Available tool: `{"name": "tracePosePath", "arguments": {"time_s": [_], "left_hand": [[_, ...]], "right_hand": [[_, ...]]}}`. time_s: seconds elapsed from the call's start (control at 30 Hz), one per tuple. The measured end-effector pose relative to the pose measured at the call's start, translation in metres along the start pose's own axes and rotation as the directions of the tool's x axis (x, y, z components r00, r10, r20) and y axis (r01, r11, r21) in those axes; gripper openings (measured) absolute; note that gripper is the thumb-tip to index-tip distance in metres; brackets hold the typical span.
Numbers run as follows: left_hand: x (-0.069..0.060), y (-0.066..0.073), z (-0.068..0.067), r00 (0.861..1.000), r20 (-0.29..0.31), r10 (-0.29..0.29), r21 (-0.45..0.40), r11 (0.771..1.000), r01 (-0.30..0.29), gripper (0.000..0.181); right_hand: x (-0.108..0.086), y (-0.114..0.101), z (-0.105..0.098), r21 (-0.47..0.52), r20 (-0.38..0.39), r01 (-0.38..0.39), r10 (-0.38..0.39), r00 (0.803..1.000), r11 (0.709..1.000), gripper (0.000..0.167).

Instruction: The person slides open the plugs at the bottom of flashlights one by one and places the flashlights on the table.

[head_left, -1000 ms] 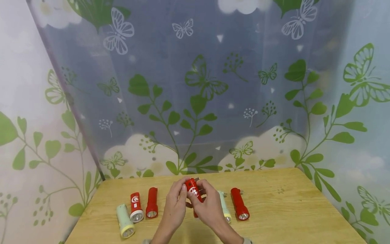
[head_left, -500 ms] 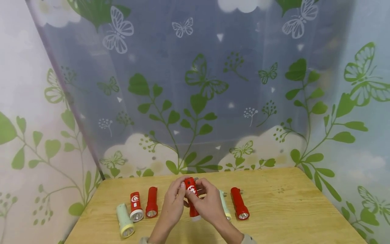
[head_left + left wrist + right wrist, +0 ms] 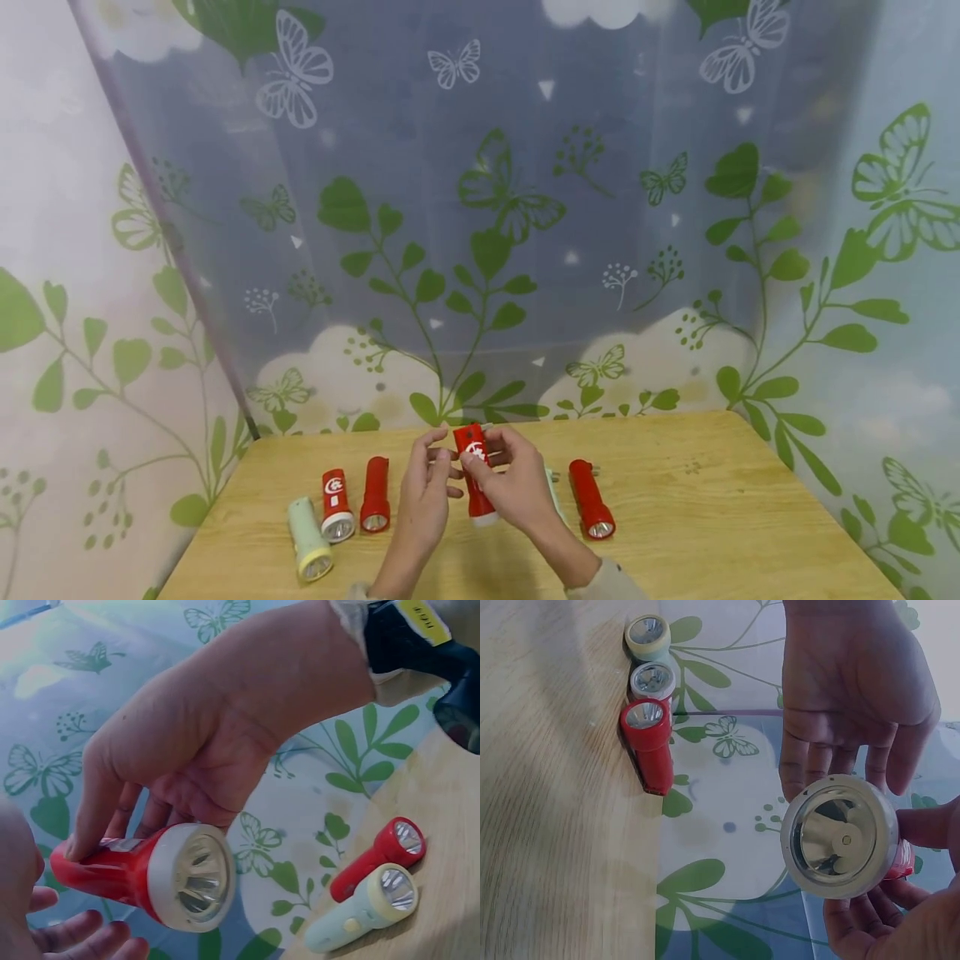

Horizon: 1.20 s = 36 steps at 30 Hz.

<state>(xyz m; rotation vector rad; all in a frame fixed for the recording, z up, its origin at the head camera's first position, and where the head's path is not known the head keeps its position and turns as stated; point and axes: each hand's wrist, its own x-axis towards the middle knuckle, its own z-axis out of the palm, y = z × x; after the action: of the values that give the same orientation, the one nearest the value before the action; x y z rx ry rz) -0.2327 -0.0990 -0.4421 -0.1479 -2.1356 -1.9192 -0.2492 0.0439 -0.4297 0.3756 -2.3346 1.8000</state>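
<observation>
My right hand (image 3: 517,483) grips a red flashlight (image 3: 478,502) with a white rim and a white printed mark. The thumb lies over its printed face. Its lens end points down toward me, and a small metal piece sticks out near the top. Just left of it my left hand (image 3: 426,493) has its fingers spread loosely, holding nothing. In the right wrist view a small gap separates the left fingers from the lens end (image 3: 840,838) in places; whether a fingertip touches it I cannot tell.
On the wooden table (image 3: 720,517) at left lie a pale green flashlight (image 3: 306,529), a red-and-white flashlight (image 3: 334,493) and a red flashlight (image 3: 375,496). To the right are a pale green flashlight (image 3: 556,493), partly behind my right hand, and a red one (image 3: 588,500) with prongs.
My left hand has come off the flashlight and its fingers have spread apart. The flashlight stays in my right hand, turned more upright, with its white rim now showing.
</observation>
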Motion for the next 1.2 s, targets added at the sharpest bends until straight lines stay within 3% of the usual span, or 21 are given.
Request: {"name": "tracePosePath", "arguments": {"time_s": [0.37,0.83,1.2], "left_hand": [[-0.011,-0.017,0.008,0.997,-0.018,-0.069,-0.02,0.997,0.068,0.032],[-0.016,-0.036,0.02,0.989,-0.026,-0.148,0.111,0.982,0.15,0.042],[-0.018,-0.055,0.023,0.983,0.025,-0.183,0.152,0.972,0.177,0.053]], "right_hand": [[0.007,0.011,0.002,0.031,-0.01,-0.033,0.034,0.999,0.999,0.03],[0.009,0.034,0.011,0.069,0.003,-0.103,0.103,0.995,0.992,0.032],[0.009,0.053,0.016,-0.02,-0.01,-0.196,0.196,0.981,0.98,0.036]]}}
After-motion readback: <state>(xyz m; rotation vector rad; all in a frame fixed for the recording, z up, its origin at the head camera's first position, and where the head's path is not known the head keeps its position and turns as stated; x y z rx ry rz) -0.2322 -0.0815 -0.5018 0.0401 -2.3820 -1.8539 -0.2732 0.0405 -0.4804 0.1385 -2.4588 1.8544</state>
